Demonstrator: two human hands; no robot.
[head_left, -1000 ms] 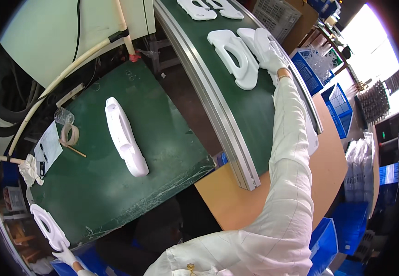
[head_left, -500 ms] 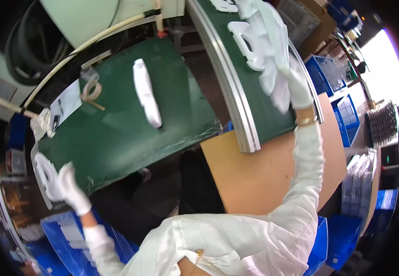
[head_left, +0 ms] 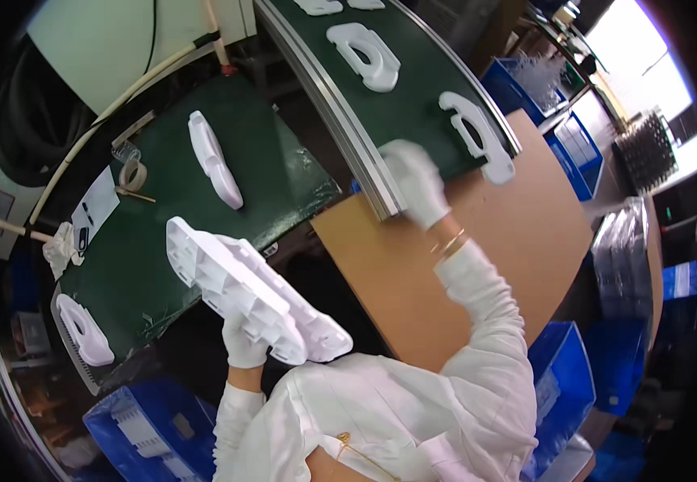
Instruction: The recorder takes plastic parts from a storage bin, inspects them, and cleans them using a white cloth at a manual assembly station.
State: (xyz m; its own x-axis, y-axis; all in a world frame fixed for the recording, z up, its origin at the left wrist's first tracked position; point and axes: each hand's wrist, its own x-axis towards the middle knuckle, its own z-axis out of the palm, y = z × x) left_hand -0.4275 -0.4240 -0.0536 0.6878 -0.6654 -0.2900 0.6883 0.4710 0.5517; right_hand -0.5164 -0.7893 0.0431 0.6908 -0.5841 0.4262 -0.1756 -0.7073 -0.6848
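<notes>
Two gloved hands: my left hand (head_left: 244, 341) grips a white moulded part (head_left: 244, 289) at lower centre; my right hand (head_left: 414, 183), loosely curled, rests on the conveyor edge (head_left: 348, 145).

A white rectangular paper sheet (head_left: 95, 210) with small dark print lies flat at the left end of the green work mat (head_left: 284, 173), beside a roll of tape (head_left: 132, 173). Far right, clear plastic bags (head_left: 623, 265) of stacked transparent parts stand upright next to the brown cardboard sheet (head_left: 525, 265). No signs or screens can be made out anywhere.
</notes>
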